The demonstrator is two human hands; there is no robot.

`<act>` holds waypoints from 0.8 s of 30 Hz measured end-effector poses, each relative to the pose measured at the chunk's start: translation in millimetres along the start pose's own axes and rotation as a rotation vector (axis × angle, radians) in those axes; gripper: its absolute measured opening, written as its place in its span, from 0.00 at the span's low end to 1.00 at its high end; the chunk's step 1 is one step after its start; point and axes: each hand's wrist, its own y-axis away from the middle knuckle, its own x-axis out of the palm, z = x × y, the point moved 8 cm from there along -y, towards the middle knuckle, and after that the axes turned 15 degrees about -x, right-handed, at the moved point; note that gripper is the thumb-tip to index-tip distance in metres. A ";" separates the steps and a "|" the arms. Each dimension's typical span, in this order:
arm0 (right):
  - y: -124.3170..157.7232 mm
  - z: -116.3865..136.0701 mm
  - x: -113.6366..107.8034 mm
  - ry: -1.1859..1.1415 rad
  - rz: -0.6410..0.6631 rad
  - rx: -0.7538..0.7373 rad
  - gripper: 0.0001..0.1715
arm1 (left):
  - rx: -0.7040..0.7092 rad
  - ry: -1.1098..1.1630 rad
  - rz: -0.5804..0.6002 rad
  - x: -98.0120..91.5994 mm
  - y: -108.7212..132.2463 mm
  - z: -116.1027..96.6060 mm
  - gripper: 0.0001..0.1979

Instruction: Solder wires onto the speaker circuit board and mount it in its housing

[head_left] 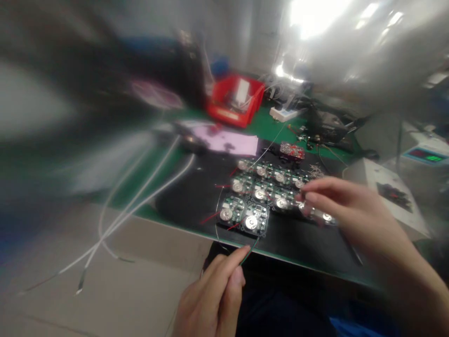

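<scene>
The left hand (213, 295) pinches a thin wire (253, 244) between thumb and forefinger at the table's near edge, while the right hand (354, 210), fingertips pressed together, touches the circuit boards (259, 194) lying in rows on the black mat (189, 196).

The view is badly smeared by motion. At six o'clock the left hand (213, 299) pinches a thin wire (253, 244) between thumb and forefinger, just short of the table edge. At three o'clock the right hand (347, 210) reaches in, fingertips over the right end of a cluster of small circuit boards (259, 194); its grip is too blurred to read. The boards lie on a black mat (189, 196). A red bin (233, 100) stands at twelve o'clock, a pink sheet (228, 140) just below it. White cables (140, 201) trail off toward eight o'clock.
</scene>
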 end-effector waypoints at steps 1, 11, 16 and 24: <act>19.8 3.5 14.4 -0.177 0.040 0.046 0.14 | 0.012 0.014 0.013 1.7 -0.8 -4.8 0.17; 87.9 12.1 87.2 -0.762 0.082 0.232 0.14 | 0.050 0.034 0.049 13.3 5.5 -18.5 0.14; 86.0 18.2 87.7 -0.806 0.085 0.231 0.13 | 0.061 0.003 0.065 15.6 10.2 -19.4 0.14; 89.5 14.3 101.5 -0.828 0.154 0.316 0.17 | 0.161 -0.106 0.055 22.9 13.0 -22.1 0.14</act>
